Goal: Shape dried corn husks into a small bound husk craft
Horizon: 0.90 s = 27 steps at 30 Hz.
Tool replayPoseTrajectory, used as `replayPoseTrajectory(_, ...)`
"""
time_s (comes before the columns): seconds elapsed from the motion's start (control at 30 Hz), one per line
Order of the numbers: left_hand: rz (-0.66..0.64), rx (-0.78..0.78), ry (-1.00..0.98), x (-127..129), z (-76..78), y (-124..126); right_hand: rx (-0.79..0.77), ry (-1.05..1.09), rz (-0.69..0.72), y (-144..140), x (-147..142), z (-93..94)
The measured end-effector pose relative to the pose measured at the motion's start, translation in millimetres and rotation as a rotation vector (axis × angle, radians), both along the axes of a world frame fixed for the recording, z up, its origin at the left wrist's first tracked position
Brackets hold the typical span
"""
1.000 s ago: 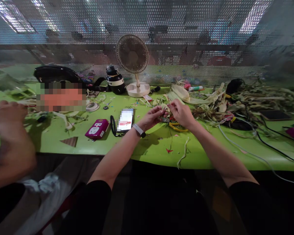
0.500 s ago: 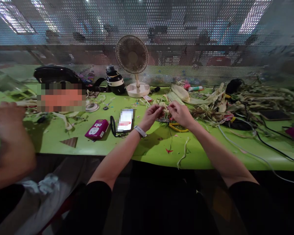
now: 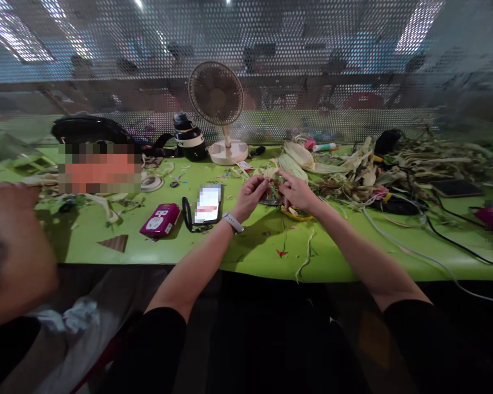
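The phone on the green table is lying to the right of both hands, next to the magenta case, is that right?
Not quite. In the head view the phone lies left of both hands, the left hand and right hand, beside the magenta case on the green table.

A single camera, worn on the person's head, looks forward and down over both forearms onto the green surface [image 3: 246,257], whose near edge runs across the middle of the frame. It sits close enough that the left hand [image 3: 252,192] and right hand [image 3: 298,191] fall near the centre, with the dark lap filling the bottom. The view faces a perforated screen [image 3: 312,65] behind a small fan [image 3: 216,94] at the far edge, and a neighbour's arm [image 3: 12,246] enters at far left.
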State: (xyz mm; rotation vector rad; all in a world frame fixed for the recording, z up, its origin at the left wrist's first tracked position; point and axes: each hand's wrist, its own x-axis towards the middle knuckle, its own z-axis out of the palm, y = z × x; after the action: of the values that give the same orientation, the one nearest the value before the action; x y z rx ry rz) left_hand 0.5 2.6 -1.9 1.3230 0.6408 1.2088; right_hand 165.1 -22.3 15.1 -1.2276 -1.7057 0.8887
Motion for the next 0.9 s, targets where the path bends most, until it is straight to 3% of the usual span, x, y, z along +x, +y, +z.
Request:
replayPoseTrajectory(0.27,-0.013,-0.027,0.029,-2,1.2,0,0.122,-0.040,-0.049,-9,-5,4.4)
replayPoseTrajectory(0.43,0.054,-0.052,0.010,0,-0.1,0,0.104,0.018,-0.075,-9,-5,4.3)
replayPoseTrajectory(0.6,0.068,0.018,0.011,1,-5.2,4,0.042,0.085,-0.056,-6,-5,3.7)
replayPoseTrajectory(0.73,-0.001,0.064,0.069,0,-5.5,4,-0.096,0.223,-0.046,-6,-10,4.5)
replayPoseTrajectory(0.83,-0.082,0.086,0.093,1,-4.6,1,-0.079,0.353,-0.103,-6,-15,1.4)
replayPoseTrajectory(0.9,-0.068,0.076,0.071,3,-4.1,0,-0.029,0.420,-0.170,-6,-18,-1.6)
